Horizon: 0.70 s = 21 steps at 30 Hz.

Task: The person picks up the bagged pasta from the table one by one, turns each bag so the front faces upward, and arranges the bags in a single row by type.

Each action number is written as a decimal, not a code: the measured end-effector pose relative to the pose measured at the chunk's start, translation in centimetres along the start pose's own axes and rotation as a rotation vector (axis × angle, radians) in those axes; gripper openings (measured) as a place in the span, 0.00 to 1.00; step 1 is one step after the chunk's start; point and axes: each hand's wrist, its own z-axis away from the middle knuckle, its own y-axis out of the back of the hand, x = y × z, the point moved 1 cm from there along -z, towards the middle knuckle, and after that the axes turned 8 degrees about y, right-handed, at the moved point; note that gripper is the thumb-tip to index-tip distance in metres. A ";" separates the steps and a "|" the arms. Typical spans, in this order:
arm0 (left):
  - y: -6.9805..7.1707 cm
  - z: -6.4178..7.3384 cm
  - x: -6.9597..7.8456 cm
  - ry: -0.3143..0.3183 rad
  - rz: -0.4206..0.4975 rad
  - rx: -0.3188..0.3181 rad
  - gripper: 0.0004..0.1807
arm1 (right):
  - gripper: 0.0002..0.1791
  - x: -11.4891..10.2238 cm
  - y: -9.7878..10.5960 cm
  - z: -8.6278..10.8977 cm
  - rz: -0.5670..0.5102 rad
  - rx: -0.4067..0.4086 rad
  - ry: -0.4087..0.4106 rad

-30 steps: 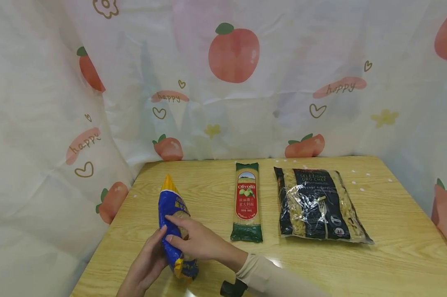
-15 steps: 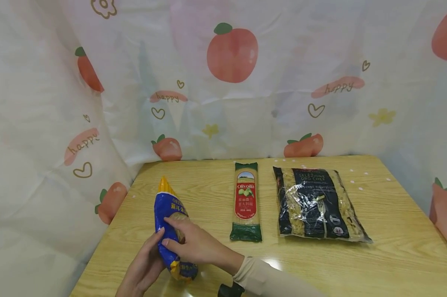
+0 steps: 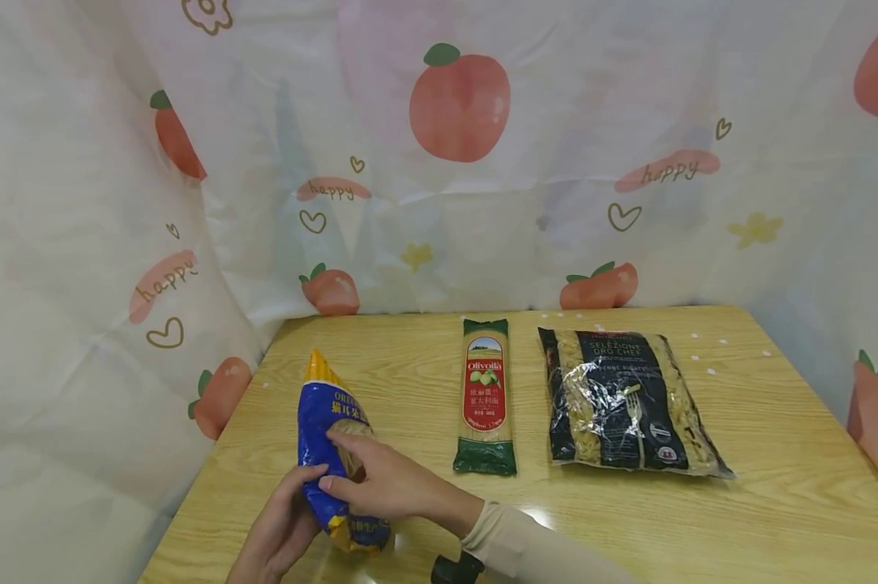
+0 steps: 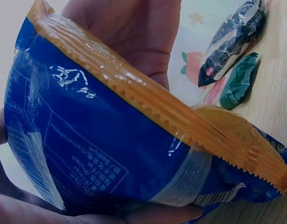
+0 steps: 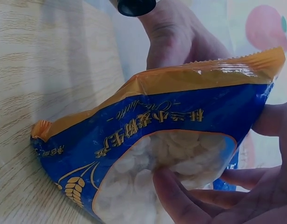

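A blue and orange-yellow bag of shell-like pasta [image 3: 314, 438] is tilted up at the table's left front, its clear window facing right. My left hand [image 3: 285, 519] holds it from the left side, thumb over the blue plastic. From the right, my right hand [image 3: 395, 483] grips the bag, with thumb and index finger on its blue face. The bag's back [image 4: 97, 126], with printed tables and a crimped orange seam, fills the left wrist view. Pale pasta pieces [image 5: 176, 154] show through the window in the right wrist view, where a thumb touches it.
A spaghetti packet [image 3: 485, 397] with green ends lies mid-table. To its right is a larger black and clear bag of penne [image 3: 621, 401]. Behind the wooden table [image 3: 424, 527] hangs a fruit-print cloth [image 3: 482, 235].
The blue pasta bag has shifted slightly left and turned, so more of its printed front faces the head camera. Both hands stay on it. The other two packets have not moved.
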 end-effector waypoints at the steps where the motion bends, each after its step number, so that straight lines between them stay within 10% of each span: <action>1: 0.0 0.0 0.0 0.003 0.004 0.004 0.34 | 0.37 0.0 0.0 0.0 -0.006 -0.001 0.005; 21: 0.2 0.2 -0.5 -0.038 0.079 0.030 0.22 | 0.34 0.3 0.0 0.0 -0.044 -0.012 0.053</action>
